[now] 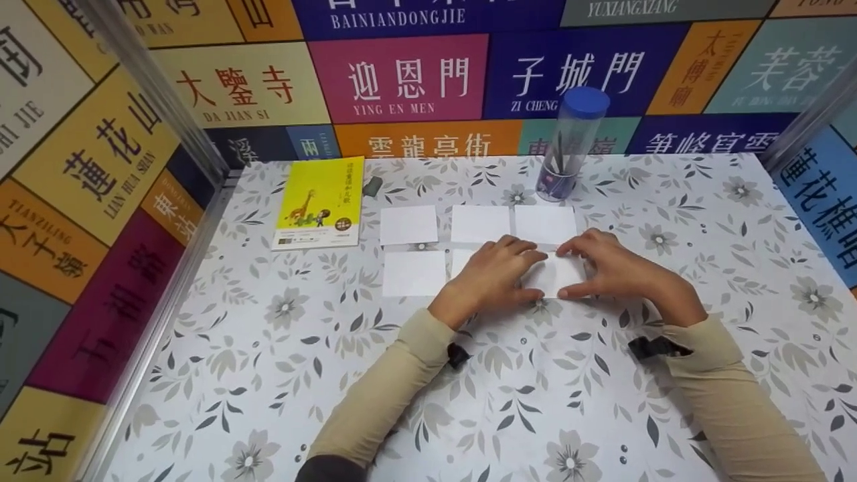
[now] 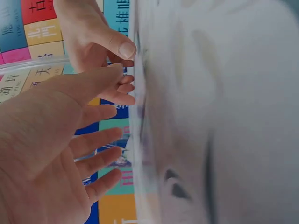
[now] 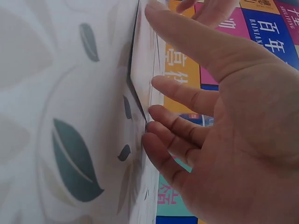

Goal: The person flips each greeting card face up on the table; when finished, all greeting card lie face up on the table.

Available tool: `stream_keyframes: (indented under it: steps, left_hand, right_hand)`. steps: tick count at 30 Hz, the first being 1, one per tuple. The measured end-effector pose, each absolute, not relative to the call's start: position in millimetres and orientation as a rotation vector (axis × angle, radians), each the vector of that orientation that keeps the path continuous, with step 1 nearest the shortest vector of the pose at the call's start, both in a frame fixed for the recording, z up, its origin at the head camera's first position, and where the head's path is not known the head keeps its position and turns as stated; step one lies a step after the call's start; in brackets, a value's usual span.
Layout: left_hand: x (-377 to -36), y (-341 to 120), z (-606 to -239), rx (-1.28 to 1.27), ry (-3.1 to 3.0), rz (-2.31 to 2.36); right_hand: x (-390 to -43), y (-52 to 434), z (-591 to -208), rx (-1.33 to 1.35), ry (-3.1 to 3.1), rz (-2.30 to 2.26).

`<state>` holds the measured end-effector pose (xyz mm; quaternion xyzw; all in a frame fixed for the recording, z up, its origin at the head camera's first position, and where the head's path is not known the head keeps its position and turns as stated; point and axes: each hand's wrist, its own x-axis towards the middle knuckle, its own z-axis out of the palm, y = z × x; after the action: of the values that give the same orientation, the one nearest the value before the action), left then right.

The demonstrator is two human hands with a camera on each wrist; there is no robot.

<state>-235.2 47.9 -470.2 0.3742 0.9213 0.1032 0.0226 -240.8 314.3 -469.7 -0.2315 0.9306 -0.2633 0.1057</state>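
Observation:
White square cards lie on the table in two rows, among them an upper-right card [image 1: 546, 225], an upper-middle card [image 1: 480, 223] and a lower-left card [image 1: 414, 273]. Both hands are at the lower-right card [image 1: 553, 276], partly covering it. My left hand [image 1: 492, 271] reaches over the lower-middle card, hiding most of it, with its fingertips at the left of the lower-right card. Along that card's right side, my right hand [image 1: 612, 268] touches it with thumb and fingers spread apart. The right wrist view shows the card [image 3: 144, 65] flat by the fingertips.
A yellow booklet [image 1: 320, 201] lies at the back left, with a small dark grey object [image 1: 372, 187] beside it. Behind the cards stands a clear tube [image 1: 574, 144] with a blue lid and pencil-like sticks inside. Printed panels [image 1: 402, 77] wall the table's back and sides.

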Motion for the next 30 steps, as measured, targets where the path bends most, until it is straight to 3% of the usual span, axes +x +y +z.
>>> stream_keyframes:
  steps: [30]
  left_hand:
    - [-237.3, 45.9, -478.4, 1.144, 2.814, 0.451]
  right_hand:
    - [-233.9, 314.9, -467.0, -0.598, 2.728, -0.757]
